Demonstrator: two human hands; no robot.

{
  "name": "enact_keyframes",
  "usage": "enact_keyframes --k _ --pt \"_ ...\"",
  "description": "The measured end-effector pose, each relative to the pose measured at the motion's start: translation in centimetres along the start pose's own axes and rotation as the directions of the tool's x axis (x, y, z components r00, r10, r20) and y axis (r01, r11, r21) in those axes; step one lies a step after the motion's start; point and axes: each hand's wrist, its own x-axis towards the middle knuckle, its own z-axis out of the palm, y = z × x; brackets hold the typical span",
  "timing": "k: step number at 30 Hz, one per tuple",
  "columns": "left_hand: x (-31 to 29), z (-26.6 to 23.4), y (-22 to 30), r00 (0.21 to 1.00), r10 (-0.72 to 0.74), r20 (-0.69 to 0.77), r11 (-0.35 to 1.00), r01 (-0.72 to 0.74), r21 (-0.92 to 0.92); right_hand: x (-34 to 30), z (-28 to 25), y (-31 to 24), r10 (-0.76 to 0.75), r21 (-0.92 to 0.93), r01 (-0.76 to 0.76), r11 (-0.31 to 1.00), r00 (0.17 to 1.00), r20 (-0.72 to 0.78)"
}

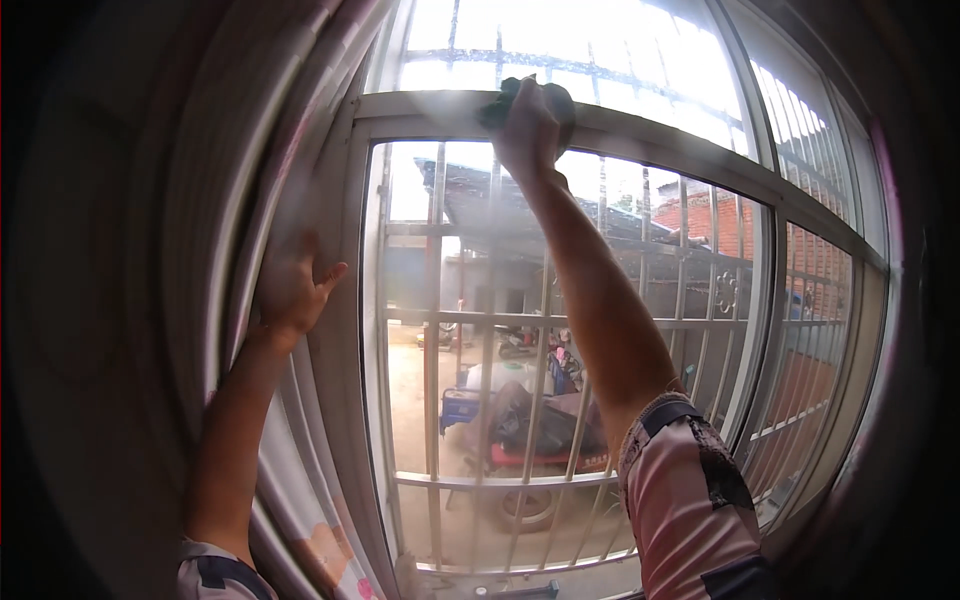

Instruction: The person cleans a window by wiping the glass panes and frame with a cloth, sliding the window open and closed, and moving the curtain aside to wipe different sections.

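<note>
My right hand (528,130) is raised and closed on a dark green cloth (562,108), which bunches out on both sides of the fingers. The cloth lies against the horizontal bar of the white window frame (420,112), between the upper and lower panes. Lower and to the left, my left hand (300,288) is open, thumb out to the side, at the edge of the pale curtain (225,200) beside the frame's upright. Its other fingers look hazy, and whether they press on the curtain or the wall I cannot tell.
Metal security bars (545,320) stand behind the glass. More window panes (810,300) continue on the right. Through the glass show a yard, a blue and red cargo vehicle (530,450), a loose tyre (528,510) and a brick wall (700,212).
</note>
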Motion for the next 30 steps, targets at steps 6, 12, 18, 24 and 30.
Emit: enact_keyframes --k 6,12,18,24,30 --pt "1.0 1.6 -2.0 0.992 0.124 0.028 0.991 -0.125 0.035 -3.2 8.7 -13.9 -0.088 0.181 0.047 0.982 0.969 0.229" --pt "0.8 0.4 -1.2 0.993 0.060 0.103 0.998 -0.062 0.013 -1.7 4.4 -5.3 -0.392 -0.026 0.399 0.917 0.910 0.139" --pt "0.7 -1.7 -1.1 0.974 0.031 0.225 0.999 -0.037 0.020 -0.8 -5.9 4.1 -0.080 -0.116 0.115 0.986 0.959 0.271" --pt "1.0 -1.5 0.5 0.982 0.060 0.180 0.998 -0.064 0.017 -1.7 1.1 -2.3 -0.220 -0.223 0.214 0.951 0.976 -0.001" --pt "1.6 -2.1 0.5 0.975 0.163 0.154 0.986 -0.168 0.018 0.6 -1.3 5.8 -0.059 0.047 0.045 0.998 0.927 0.371"
